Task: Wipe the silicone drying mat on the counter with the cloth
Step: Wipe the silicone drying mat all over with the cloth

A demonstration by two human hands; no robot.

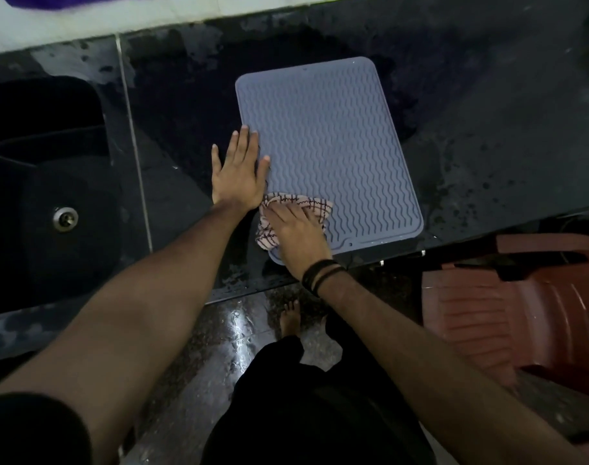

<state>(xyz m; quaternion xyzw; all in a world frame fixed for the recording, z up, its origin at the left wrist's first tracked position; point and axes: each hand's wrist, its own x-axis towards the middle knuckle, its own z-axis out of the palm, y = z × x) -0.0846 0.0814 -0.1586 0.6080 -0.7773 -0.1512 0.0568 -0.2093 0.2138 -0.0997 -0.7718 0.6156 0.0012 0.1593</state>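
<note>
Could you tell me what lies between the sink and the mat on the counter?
In the head view, the left hand lies flat there, fingertips overlapping the mat edge. Otherwise only bare, wet dark counter separates it from the sink.

Mat [333, 146] on counter [487, 112], sink [45, 182] to its left (cloth [288, 209] at mat's near-left corner)

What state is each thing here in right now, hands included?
Drying mat: lying flat on the counter, nothing standing on it.
Cloth: bunched up, pressed onto the mat's near left corner.
Right hand: pressing down on the cloth.
Left hand: open and flat, resting on the mat's left edge.
Counter: dark, wet in patches.
Sink: nothing visible inside.
</note>
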